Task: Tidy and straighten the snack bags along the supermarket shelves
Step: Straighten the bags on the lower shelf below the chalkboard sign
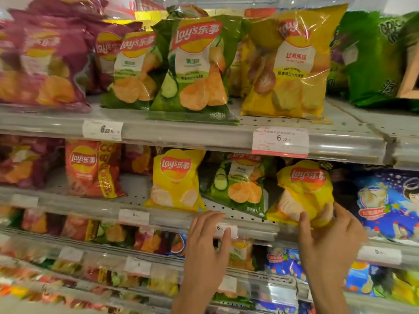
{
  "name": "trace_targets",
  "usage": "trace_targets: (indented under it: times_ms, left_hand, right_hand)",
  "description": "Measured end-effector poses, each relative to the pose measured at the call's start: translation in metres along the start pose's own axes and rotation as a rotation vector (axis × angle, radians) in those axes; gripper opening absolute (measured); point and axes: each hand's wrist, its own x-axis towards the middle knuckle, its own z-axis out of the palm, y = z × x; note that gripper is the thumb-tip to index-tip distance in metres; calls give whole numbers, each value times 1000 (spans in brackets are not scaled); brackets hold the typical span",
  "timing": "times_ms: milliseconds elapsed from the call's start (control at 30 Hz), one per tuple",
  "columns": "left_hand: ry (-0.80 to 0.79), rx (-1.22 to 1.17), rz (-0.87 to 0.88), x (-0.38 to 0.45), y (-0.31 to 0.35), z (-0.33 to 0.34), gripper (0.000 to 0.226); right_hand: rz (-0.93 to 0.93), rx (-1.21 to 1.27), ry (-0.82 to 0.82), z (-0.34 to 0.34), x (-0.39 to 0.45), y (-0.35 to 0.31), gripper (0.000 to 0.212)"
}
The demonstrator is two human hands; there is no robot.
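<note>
"Lay's" bags [195,69], "6.50" price tag [280,140]

Even, bright overhead light is seen; glare is thrown off the bags [292,64]. Left edge is smeared by blur, shelves [181,132] bowed.

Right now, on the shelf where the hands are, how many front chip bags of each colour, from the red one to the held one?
Red bags: 1
Yellow bags: 2, one gripped by the right hand
Green bags: 1
Total: 4
</note>
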Motion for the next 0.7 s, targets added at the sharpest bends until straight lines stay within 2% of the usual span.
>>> trace_targets:
  times_ms: [67, 200, 400, 500, 700]
  left_hand:
    - [47, -22, -37, 5, -15, -24, 22]
    - [148, -35, -96, 21, -51, -70, 22]
    - [192, -76, -108, 51, -92, -115, 20]
    - [156, -102, -105, 64, -103, -125, 18]
    - [98, -34, -135, 93, -112, -125, 37]
  right_hand:
    - [5, 35, 30, 8, -15, -17, 63]
    - [79, 145, -29, 34, -45, -56, 44]
    - [178, 195, -100, 57, -65, -91, 50]
    - [183, 183, -97, 61, -66, -101, 47]
    - [192, 121, -115, 65, -48, -107, 52]
